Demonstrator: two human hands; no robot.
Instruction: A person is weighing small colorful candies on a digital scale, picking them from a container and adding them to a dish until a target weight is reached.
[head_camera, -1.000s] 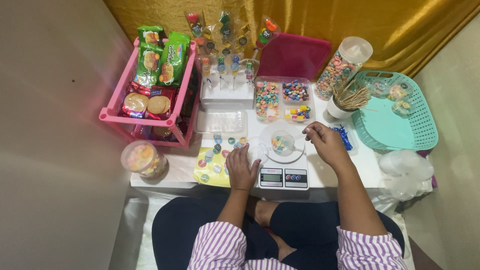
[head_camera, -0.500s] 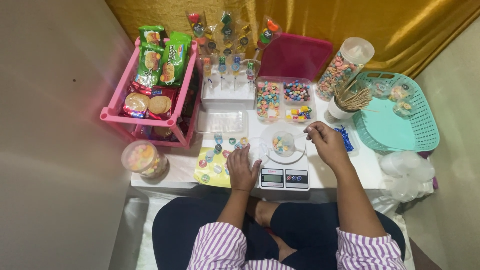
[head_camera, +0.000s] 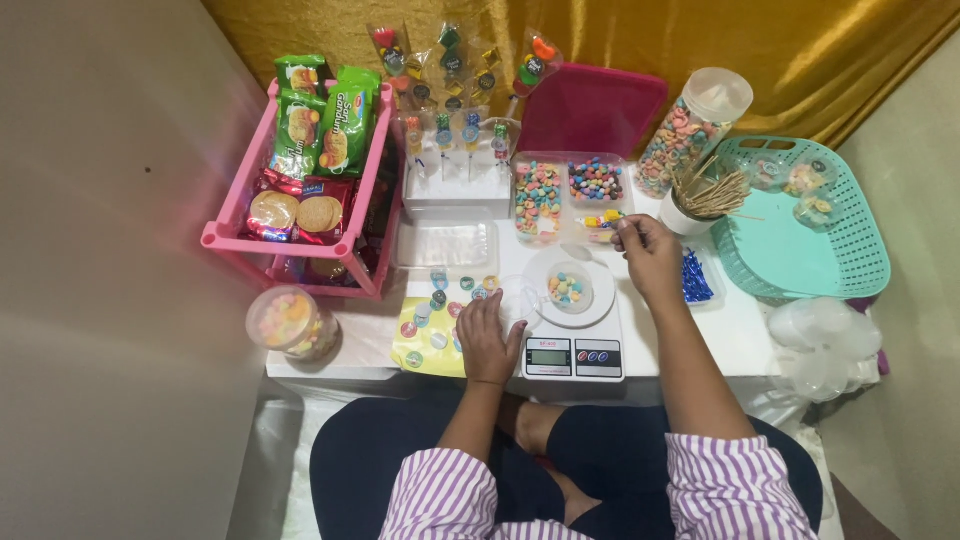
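My right hand (head_camera: 648, 256) hovers over the clear divided tray of coloured candies (head_camera: 568, 196), fingers pinched near its front edge; what it pinches is too small to tell. My left hand (head_camera: 487, 335) rests on the white table beside a small clear cup lid (head_camera: 520, 298) and a yellow sheet of round stickers (head_camera: 432, 330). Between the hands a white kitchen scale (head_camera: 572, 350) carries a white plate (head_camera: 571, 310) with a small clear cup of coloured candies (head_camera: 567, 289).
A pink rack of biscuit packets (head_camera: 310, 170) stands at left, a tub of candies (head_camera: 289, 322) before it. Behind are wrapped lollipops in a white stand (head_camera: 458, 180), a pink lid (head_camera: 592, 110), a cereal-ring jar (head_camera: 692, 130), a cup of skewers (head_camera: 700, 195), a teal basket (head_camera: 800, 220).
My right hand has moved slightly back, from above the plate toward the divided candy tray. My left hand stays in place.
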